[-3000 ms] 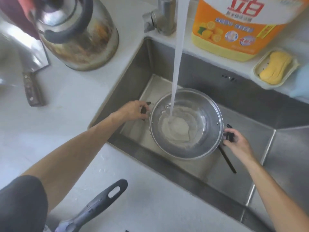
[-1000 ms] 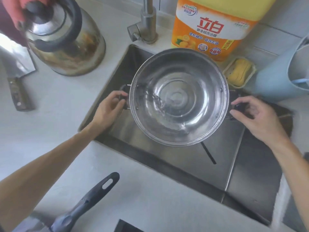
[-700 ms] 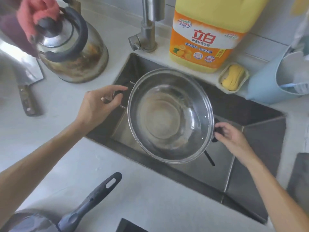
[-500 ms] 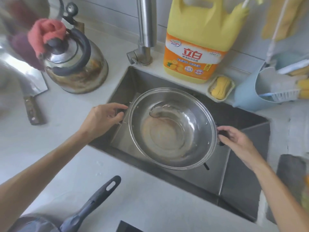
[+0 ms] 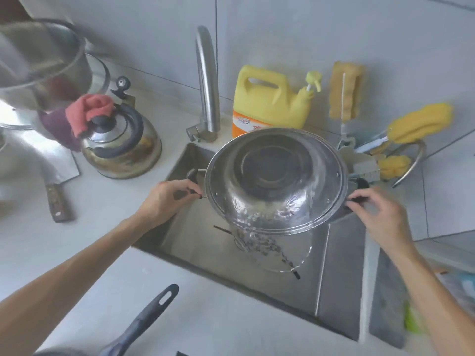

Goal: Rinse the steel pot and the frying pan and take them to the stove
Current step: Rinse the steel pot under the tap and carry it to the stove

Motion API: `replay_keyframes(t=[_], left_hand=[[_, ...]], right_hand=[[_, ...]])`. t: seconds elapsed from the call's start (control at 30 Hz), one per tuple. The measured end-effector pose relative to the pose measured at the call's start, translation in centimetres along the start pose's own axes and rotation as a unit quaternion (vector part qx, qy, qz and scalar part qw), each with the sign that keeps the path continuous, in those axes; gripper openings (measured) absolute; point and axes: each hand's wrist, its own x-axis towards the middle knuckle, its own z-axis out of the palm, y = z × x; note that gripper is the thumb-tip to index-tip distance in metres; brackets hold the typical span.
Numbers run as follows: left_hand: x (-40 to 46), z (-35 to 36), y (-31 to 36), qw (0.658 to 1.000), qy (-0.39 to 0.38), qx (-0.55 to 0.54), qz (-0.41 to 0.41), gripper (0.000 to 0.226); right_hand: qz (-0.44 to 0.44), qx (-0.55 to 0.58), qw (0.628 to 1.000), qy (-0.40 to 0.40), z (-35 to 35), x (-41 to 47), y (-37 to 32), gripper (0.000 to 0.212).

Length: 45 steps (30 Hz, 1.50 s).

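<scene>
The steel pot [image 5: 276, 176] hangs over the sink [image 5: 339, 273], tipped toward me, and water pours from its near rim into the basin. My left hand [image 5: 167, 199] grips its left black handle. My right hand [image 5: 377, 214] holds the right black handle. The frying pan's dark grey handle [image 5: 144, 322] lies on the white counter at the bottom left; the pan itself is almost out of view.
A tap [image 5: 207, 83] stands behind the sink and is not running. A steel kettle [image 5: 120, 150] with a pink cloth sits left, a cleaver [image 5: 51, 181] beyond it. A yellow detergent jug [image 5: 270, 104] and a holder with sponges [image 5: 393, 150] stand behind.
The tap's stream has stopped. Both hands lifted the pot out of the basin, swirled it, and now tip it toward me so the water spills out.
</scene>
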Motion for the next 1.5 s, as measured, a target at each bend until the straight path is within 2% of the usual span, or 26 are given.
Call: replay_keyframes(t=[0.1,0.2,0.27,0.33,0.47,0.6,0.7,0.77,0.83,0.9,1.0,1.23,1.33,1.43,1.5], left_hand=[[0.4,-0.6,1.3,0.992,0.059,0.044,0.104,0.013],[0.9,-0.9,2.3,0.958,0.100,0.110,0.243,0.007],[1.1,-0.7,3.0,0.937,0.121,0.158,0.286,0.007],[1.0,-0.4,3.7,0.930,0.142,0.166,0.296,0.007],[0.6,-0.3,5.6,0.938,0.152,0.141,0.278,0.009],[0.3,-0.4,7.8,0.947,0.129,0.138,0.258,0.018],[0.3,-0.2,10.0,0.971,0.094,0.071,0.208,0.022],[0.4,0.3,11.7,0.985,0.055,0.035,0.157,0.021],[0.7,0.9,13.2,0.991,-0.011,0.043,0.125,0.036],[1.1,1.5,14.4,0.986,-0.091,0.040,0.132,0.048],[1.3,2.9,16.8,0.970,-0.173,-0.013,0.168,0.049],[-1.3,9.1,29.1,0.913,-0.260,-0.156,0.272,0.019],[-3.9,12.7,36.8,0.872,-0.332,-0.199,0.298,0.023],[-8.4,16.3,45.2,0.824,-0.389,-0.214,0.352,0.023],[-12.1,19.4,50.5,0.795,-0.414,-0.220,0.386,0.022]], right_hand=[[-0.062,-0.108,0.989,0.080,-0.9,-0.7,-0.2,0.011],[-0.108,-0.150,0.968,0.168,-2.1,-1.4,0.6,0.015],[-0.118,-0.171,0.955,0.212,-2.7,-1.7,1.4,0.011],[-0.127,-0.191,0.947,0.223,-3.2,-2.4,2.2,0.010],[-0.150,-0.209,0.939,0.229,-4.1,-4.0,3.1,0.007],[-0.118,-0.164,0.961,0.190,-5.8,-5.7,2.4,0.010],[-0.039,-0.055,0.990,0.128,-7.8,-8.2,0.6,0.012],[0.043,0.033,0.993,0.109,-8.9,-10.3,-0.4,0.018],[0.126,0.115,0.980,0.100,-9.8,-12.9,-1.4,0.030],[0.179,0.151,0.965,0.118,-10.7,-15.8,-2.2,0.039],[0.252,0.179,0.938,0.158,-11.8,-21.3,-3.4,0.048],[0.368,0.193,0.844,0.340,-17.7,-35.2,-7.3,0.024],[0.385,0.169,0.815,0.399,-21.9,-42.8,-9.4,0.028],[0.393,0.152,0.766,0.485,-25.6,-50.2,-12.8,0.030],[0.393,0.134,0.732,0.540,-27.7,-54.8,-14.7,0.045]])
